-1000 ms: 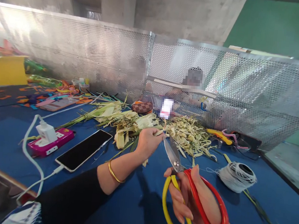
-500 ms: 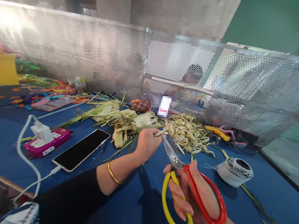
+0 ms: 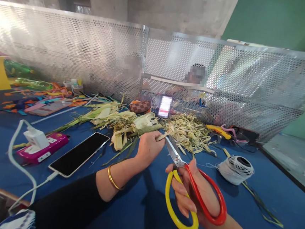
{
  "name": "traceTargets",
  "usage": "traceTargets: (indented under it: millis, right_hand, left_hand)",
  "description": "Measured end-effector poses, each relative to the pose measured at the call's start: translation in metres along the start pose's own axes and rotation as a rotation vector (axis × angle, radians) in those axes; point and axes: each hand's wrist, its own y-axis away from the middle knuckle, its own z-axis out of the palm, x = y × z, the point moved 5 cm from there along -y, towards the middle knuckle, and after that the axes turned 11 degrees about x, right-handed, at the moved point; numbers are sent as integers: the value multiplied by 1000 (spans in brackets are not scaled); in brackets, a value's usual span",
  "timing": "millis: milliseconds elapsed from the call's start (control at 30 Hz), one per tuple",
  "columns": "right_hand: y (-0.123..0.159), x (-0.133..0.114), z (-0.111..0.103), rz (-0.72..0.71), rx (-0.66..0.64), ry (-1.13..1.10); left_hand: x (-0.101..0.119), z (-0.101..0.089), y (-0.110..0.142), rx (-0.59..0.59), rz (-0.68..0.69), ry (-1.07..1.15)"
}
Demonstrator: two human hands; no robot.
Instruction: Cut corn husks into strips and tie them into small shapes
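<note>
Pale husk (image 3: pixel 160 138) sits pinched in left hand (image 3: pixel 150 147) beside scissors (image 3: pixel 177 160) gripped in right hand (image 3: pixel 184 200).

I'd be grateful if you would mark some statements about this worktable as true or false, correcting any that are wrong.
1. The right hand holds scissors with one red and one yellow handle. True.
2. The left hand lies flat and empty. False: the left hand pinches a piece of husk beside the scissor blades.
3. The black-screened smartphone has no cable attached. False: a white cable is plugged into the smartphone.
4. A white charger is on the magenta power strip. True.
5. The gold bangle is on the right wrist. False: the gold bangle is on the left.
</note>
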Motion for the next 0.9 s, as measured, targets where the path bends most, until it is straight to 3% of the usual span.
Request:
traceTargets:
  millis: [367, 467, 533, 667, 767, 833, 900]
  right_hand:
    - [1, 1, -3, -6, 62, -2]
    - [0, -1, -3, -37, 97, 60]
    - [0, -9, -10, -144, 198, 179]
    - [4, -40, -37, -462, 572, 675]
    - [5, -60, -51, -566, 769, 1350]
    - [1, -63, -56, -529, 815, 1712]
    - [-4, -59, -57, -460, 749, 1908]
  left_hand:
    - [-4, 2, -2, -33, -57, 7]
    - [-8, 4, -3, -62, -141, 83]
    - [-9, 5, -4, -81, -236, 184]
    - [-10, 4, -3, -125, -513, 413]
    - [-10, 7, 1, -221, -713, 543]
    - [-11, 9, 3, -251, -784, 595]
    - [-12, 10, 4, -254, -823, 622]
